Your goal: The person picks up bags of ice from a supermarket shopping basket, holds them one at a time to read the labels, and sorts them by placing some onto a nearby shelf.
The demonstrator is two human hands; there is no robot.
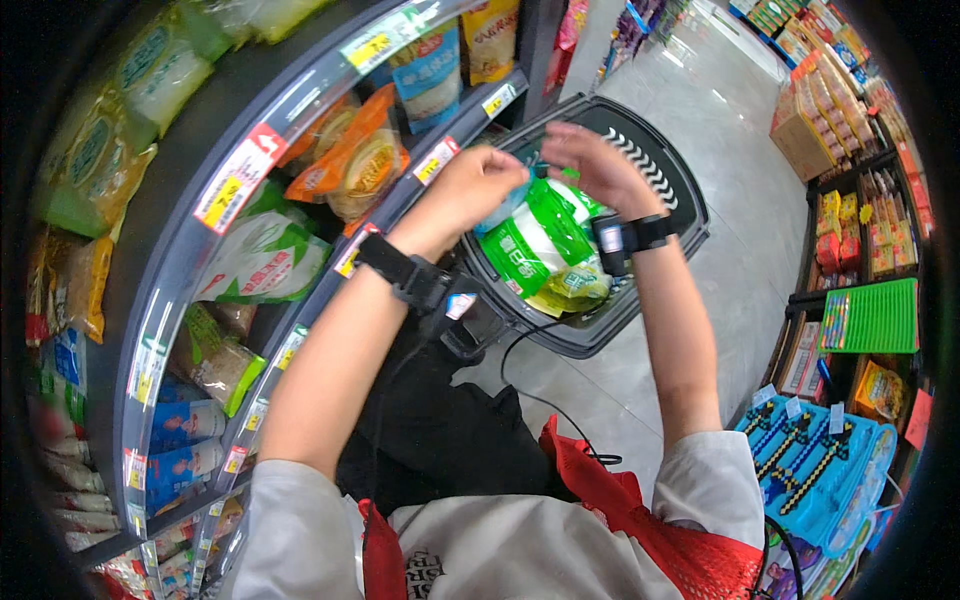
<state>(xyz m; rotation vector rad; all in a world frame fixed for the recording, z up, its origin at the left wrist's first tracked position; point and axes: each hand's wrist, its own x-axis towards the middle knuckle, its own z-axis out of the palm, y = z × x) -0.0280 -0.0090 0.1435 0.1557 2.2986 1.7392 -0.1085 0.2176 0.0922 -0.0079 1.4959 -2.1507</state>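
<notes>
Over a black shopping basket [679, 255] on the floor, my left hand [480, 184] is curled with its fingertips together. Something translucent blue [506, 206] shows just under it; whether those fingers grip it cannot be told. My right hand [596, 166] hovers at the basket's other side, blurred, its fingers spread and nothing seen in them. Inside the basket lies a green and white plastic package [529, 244] bearing writing. Nearer to me rests a yellow-green transparent bag [574, 289]. Both wrists wear black straps with small devices.
A shelf rack with price-tag rails [300, 330] runs along the left, holding orange food bags [367, 169] and a white-green bag [262, 259]. On the right stand shelves with small boxes [838, 225], a green plastic tray [874, 315] and blue trays [825, 465]. A thin black cable [517, 379] hangs before me.
</notes>
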